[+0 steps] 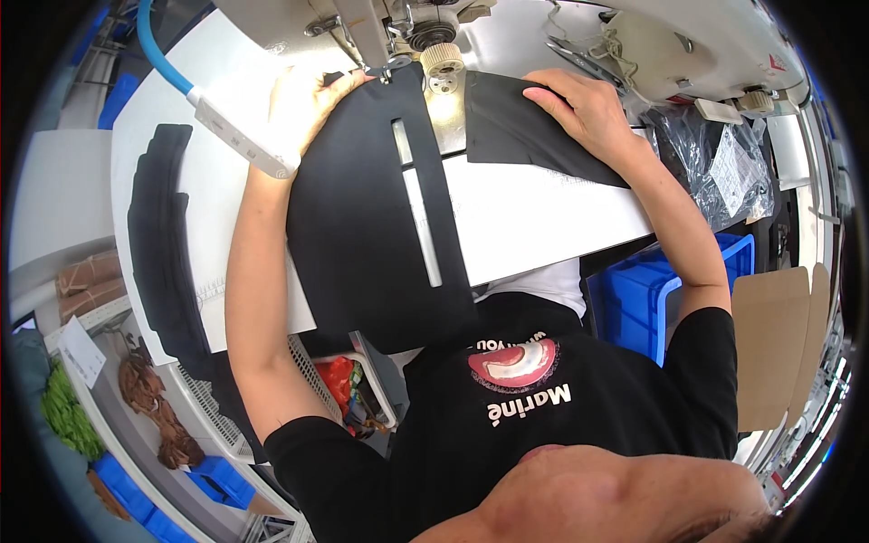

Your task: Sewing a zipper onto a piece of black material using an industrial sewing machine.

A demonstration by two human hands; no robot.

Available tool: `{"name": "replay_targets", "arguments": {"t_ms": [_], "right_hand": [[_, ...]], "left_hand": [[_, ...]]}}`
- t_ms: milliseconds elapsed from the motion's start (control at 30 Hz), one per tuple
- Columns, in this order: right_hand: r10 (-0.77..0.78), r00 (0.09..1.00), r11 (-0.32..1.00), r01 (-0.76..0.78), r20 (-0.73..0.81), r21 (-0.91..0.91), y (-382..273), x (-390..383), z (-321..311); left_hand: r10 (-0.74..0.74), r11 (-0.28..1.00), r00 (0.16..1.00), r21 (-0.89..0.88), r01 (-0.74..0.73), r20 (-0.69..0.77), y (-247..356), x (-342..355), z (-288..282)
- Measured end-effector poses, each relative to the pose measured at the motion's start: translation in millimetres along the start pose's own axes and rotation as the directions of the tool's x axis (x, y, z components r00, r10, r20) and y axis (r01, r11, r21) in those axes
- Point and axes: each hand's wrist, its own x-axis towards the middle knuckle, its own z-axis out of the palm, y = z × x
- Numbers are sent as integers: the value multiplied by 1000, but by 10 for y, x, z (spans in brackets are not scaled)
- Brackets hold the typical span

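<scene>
Right of the large panel (353, 226), the surface (543, 222) gives open passage along its near edge; the lamp (243, 140) overhangs the left hand (305, 110), the machine (362, 32) bars the far side.

White lettering (529, 405) can be read on the black T-shirt (625, 389), one line on each side of a red and white motif (514, 364). A red triangular sign (776, 61) stands on the pale machine housing (724, 36); small print on the white bar (240, 136) by the blue hose (156, 56) is too tiny to make out.
</scene>
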Motion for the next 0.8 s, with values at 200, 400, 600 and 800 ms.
{"name": "replay_targets", "arguments": {"t_ms": [200,400,600,800], "right_hand": [[-12,993,999,6,114,54,-8,8,-45],[59,995,997,-55,77,-56,-41,12,-9],[118,993,975,-115,6,-191,19,-23,10],[32,999,934,-41,-33,-354,98,-21,-26]], "left_hand": [[-79,956,996,-281,85,34,14,-61,71],[108,991,988,86,-98,-115,-368,133,200],[166,967,942,236,-98,-291,-580,277,73],[-53,991,966,104,82,-255,-788,117,-440]]}}
